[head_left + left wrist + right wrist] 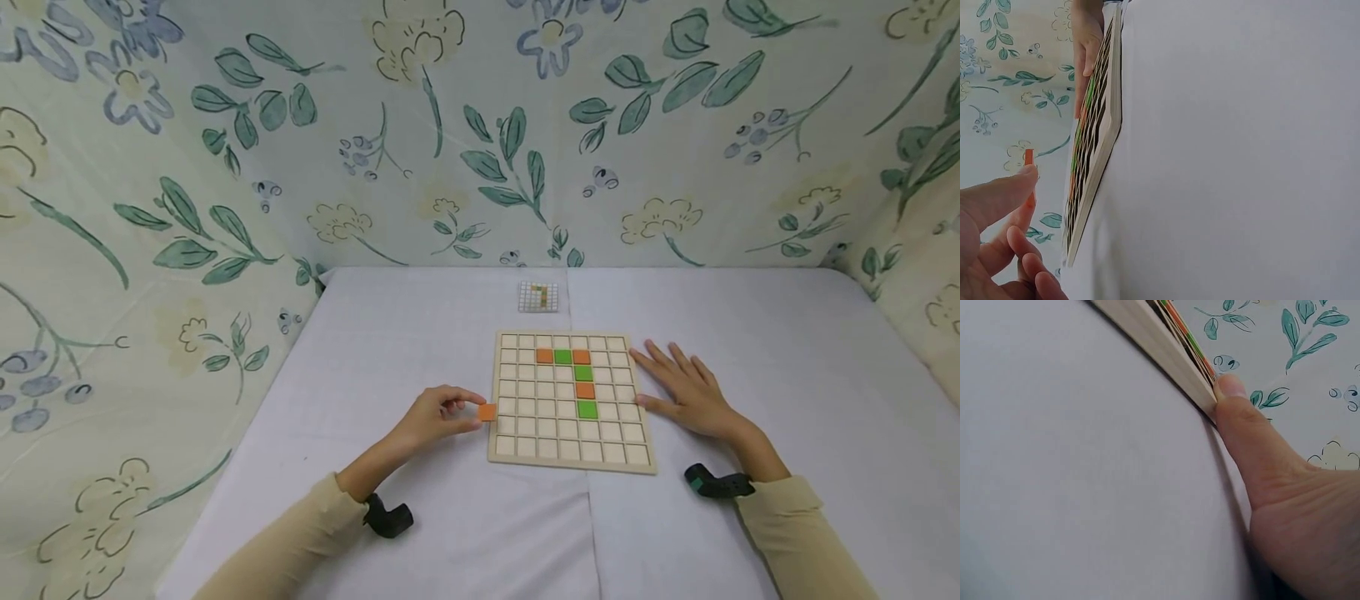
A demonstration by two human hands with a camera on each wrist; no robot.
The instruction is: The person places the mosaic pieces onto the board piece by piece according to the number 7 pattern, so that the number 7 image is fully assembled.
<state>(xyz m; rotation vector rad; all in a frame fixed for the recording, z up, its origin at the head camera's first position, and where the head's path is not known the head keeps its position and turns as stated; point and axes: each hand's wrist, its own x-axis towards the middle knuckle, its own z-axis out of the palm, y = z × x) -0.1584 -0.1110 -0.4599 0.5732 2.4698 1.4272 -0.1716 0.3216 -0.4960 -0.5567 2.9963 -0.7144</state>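
Observation:
My left hand [437,417] pinches a thin orange square tile [487,412] between thumb and forefinger, at the left edge of a wooden grid board [525,460]. In the left wrist view the orange tile [1029,156] shows edge-on above the thumb. My right hand [690,392] lies at the board's right side with fingers spread, its thumb and fingertip at the rim. In the right wrist view the thumb [1254,437] touches the board's edge. Orange and green tiles alternate in the grid: a short row near the top, then a column running down from its right end.
Behind the board lies a small card [538,297] printed with a similar coloured grid pattern. A white cloth [390,333] covers the table, and floral fabric [465,133] hangs behind and at the sides. Black wrist devices [388,517] sit below both hands.

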